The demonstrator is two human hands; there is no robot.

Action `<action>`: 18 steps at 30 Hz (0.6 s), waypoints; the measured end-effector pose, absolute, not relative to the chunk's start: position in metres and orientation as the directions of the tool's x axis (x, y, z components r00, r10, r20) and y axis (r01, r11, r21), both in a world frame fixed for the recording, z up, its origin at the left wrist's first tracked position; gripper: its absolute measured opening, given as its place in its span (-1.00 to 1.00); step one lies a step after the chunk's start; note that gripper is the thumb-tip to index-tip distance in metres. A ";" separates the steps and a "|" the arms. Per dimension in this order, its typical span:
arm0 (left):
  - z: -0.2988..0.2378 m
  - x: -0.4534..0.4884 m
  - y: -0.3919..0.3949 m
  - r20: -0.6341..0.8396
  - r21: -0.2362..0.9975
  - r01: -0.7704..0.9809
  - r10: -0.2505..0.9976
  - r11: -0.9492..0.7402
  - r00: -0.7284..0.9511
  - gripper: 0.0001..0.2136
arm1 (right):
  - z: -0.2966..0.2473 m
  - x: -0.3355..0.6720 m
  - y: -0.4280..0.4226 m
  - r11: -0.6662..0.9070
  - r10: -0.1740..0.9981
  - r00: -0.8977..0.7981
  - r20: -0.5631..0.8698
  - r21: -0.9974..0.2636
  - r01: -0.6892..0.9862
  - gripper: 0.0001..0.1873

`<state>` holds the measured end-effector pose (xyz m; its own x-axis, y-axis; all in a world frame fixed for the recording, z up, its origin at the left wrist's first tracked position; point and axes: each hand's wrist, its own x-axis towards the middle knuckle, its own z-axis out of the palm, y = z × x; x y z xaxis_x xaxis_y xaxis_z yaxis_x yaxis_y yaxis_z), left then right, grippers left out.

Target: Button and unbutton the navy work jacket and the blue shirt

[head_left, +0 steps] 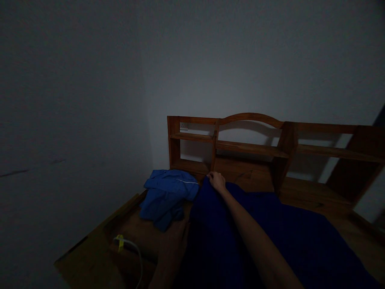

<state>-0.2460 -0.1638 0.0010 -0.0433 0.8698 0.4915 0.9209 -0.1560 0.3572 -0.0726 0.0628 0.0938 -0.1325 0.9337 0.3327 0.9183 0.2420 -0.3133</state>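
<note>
A large dark blue cloth point(270, 224) spreads over the wooden surface from the middle to the right. My right hand point(217, 181) is closed on its raised upper edge, pinching the fabric between thumb and fingers. Lower down, my left hand point(177, 239) is in deep shadow at the cloth's left edge; its fingers are too dark to make out. Just left of the cloth lies a crumpled lighter blue garment point(170, 192) with a thin white stripe.
Behind the cloth stands a wooden shelf unit point(252, 147) with an arched top, against a pale wall point(240, 60). A wall socket point(183, 126) shows through it. At lower left, a white cable point(134, 245) with a yellow tag point(120, 243) hangs over the wooden edge.
</note>
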 end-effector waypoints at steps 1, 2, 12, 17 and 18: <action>-0.003 -0.248 -0.164 0.501 0.352 0.924 0.864 -0.146 -0.054 -0.71 | 0.094 -0.072 0.062 0.227 0.939 -0.122 0.322 -0.315 0.921 -0.60; -0.006 -0.251 -0.164 0.505 0.353 0.927 0.860 -0.130 -0.072 -0.71 | 0.096 -0.070 0.060 0.214 0.943 -0.111 0.315 -0.315 0.924 -0.57; 0.020 -0.252 -0.162 0.437 0.081 0.933 0.854 -0.351 0.283 -0.56 | 0.103 0.022 0.003 0.366 0.885 -0.303 0.352 -0.127 0.922 -0.42; 0.030 -0.239 -0.155 0.278 0.099 0.875 0.858 -0.474 0.433 -0.23 | 0.086 0.131 -0.026 0.176 0.937 -0.143 0.319 -0.077 0.981 -0.52; 0.031 -0.236 -0.155 0.253 0.112 0.876 0.865 -0.470 0.432 -0.20 | 0.082 0.156 -0.031 0.111 0.946 -0.079 0.314 -0.085 0.990 -0.52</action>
<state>-0.2363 -0.1548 0.0312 0.4322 0.8655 0.2533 0.8756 -0.4700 0.1120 0.1564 -0.0309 0.0816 -0.0791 0.9460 0.3144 0.9902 0.1111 -0.0852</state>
